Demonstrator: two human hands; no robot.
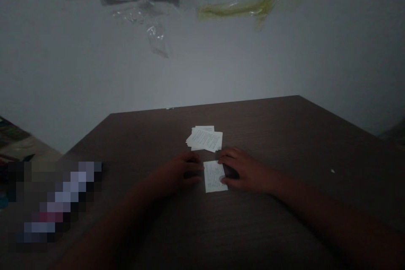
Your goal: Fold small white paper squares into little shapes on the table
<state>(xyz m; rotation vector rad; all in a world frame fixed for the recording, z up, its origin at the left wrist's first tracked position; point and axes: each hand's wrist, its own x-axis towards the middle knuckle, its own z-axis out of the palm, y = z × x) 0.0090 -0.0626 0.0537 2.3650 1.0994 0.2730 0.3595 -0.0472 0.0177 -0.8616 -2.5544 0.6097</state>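
A small slip of printed paper [214, 179] lies flat on the dark brown table, between my two hands. My left hand [186, 171] is beside its left edge, fingers apart and nothing gripped, the fingertips close to the paper. From the other side, my right hand [245, 169] reaches in with thumb and fingers spread, their tips at the slip's top right and right edge. Just beyond the hands is a loose, fanned pile of similar printed paper slips [205, 139]. The print is too small to read.
The wooden table [268, 130] meets a pale wall [202, 67] at its back edge. A pixelated, blurred-out object [60, 200] is at the table's left. A tiny white scrap [332, 171] lies at right. Clear and yellow tape [234, 8] clings to the wall.
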